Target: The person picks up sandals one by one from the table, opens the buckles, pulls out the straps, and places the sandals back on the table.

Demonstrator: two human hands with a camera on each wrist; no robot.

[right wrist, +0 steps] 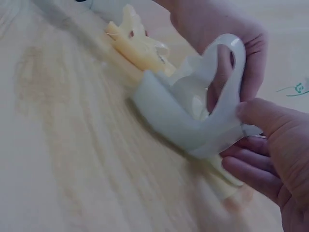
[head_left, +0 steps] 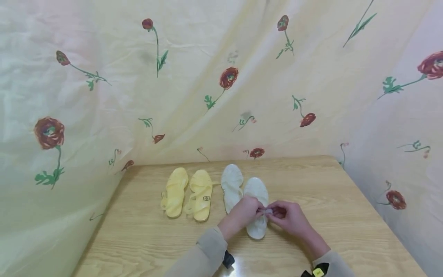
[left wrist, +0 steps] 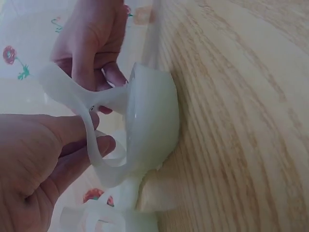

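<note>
A translucent white sandal (head_left: 256,231) lies sole down on the wooden table, its heel towards me. My left hand (head_left: 244,211) reaches over its left side and pinches the ankle strap (left wrist: 91,135) between thumb and fingers. On the other side my right hand (head_left: 288,217) pinches the same strap near the fastening, thumb on top and fingers beneath in the right wrist view. The strap stands up in a loop above the heel (right wrist: 166,113). Fingers partly hide the fastening. The matching white sandal (head_left: 232,179) sits just to the left, partly behind my left wrist.
Two yellow sandals, one (head_left: 177,190) further left and one (head_left: 200,194) nearer the white pair, lie side by side on the wooden table (head_left: 145,238). A cloth with red flowers (head_left: 194,96) hangs behind the table and along its sides.
</note>
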